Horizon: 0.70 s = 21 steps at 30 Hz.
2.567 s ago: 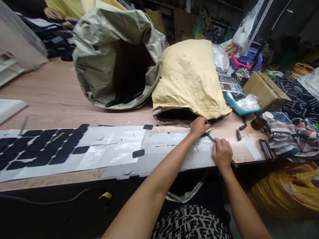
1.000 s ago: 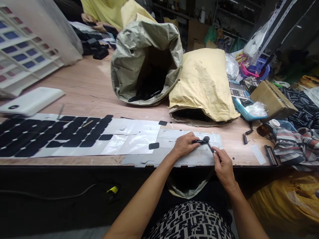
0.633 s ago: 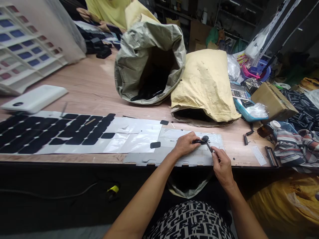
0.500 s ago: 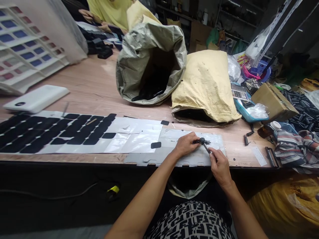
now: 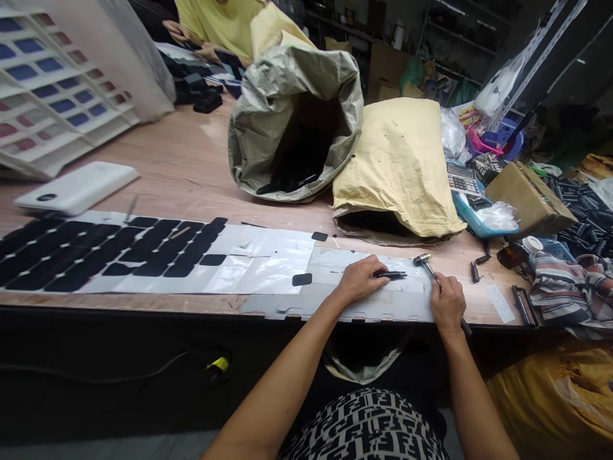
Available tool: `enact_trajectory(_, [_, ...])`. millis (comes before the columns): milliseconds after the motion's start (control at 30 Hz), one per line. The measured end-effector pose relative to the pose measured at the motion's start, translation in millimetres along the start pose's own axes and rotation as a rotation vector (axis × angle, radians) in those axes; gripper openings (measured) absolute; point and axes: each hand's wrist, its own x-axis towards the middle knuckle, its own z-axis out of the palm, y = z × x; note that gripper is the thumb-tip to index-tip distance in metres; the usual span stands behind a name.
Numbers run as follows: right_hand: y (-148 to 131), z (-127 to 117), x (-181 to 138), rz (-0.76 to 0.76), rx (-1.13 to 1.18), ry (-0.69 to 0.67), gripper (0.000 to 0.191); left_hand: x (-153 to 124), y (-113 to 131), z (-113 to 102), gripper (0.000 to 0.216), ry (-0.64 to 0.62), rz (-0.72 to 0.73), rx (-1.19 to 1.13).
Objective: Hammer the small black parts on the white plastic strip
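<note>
My left hand [image 5: 363,278] is closed on a slim black piece [image 5: 393,275] with a forked-looking tip, held low over the grey work board [image 5: 330,305]. I cannot make out the piece's exact kind. To the right, my right hand [image 5: 448,300] wraps round the handle of a small hammer [image 5: 423,259]. The hammer's head, with a yellowish face, is up and to the left of that hand, apart from the black piece. Its dark handle end shows below the palm.
An open sack [image 5: 242,153] with dark contents and a yellow sack [image 5: 397,160] lie behind the board. Dark rounded patches [image 5: 81,249] cover a white sheet at left. A bottle [image 5: 510,252], striped cloth [image 5: 558,284] and cardboard box [image 5: 527,198] are at right. A person in yellow [image 5: 215,25] sits opposite.
My right hand has moved right with the hammer, whose head was over the black piece and is now clear of it. My left hand stays nearly in place.
</note>
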Motion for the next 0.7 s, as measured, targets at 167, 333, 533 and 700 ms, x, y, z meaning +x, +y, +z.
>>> enact_trajectory(167, [-1, 2, -4, -0.021, -0.077, 0.009, 0.028, -2, 0, -1, 0.022, -0.006, 0.053, 0.020])
enact_trajectory(333, [-2, 1, -5, -0.046, -0.096, 0.031, 0.028, -38, 19, 1, 0.029, -0.014, 0.173, -0.070])
enact_trajectory(533, [-3, 2, -5, -0.028, -0.095, 0.018, 0.028, -121, 34, 19, 0.036, -0.271, 0.303, -0.110])
enact_trajectory(700, [-3, 3, -5, -0.010, -0.071, -0.004, 0.029, -152, -5, 52, 0.038, -0.394, -0.038, -0.032])
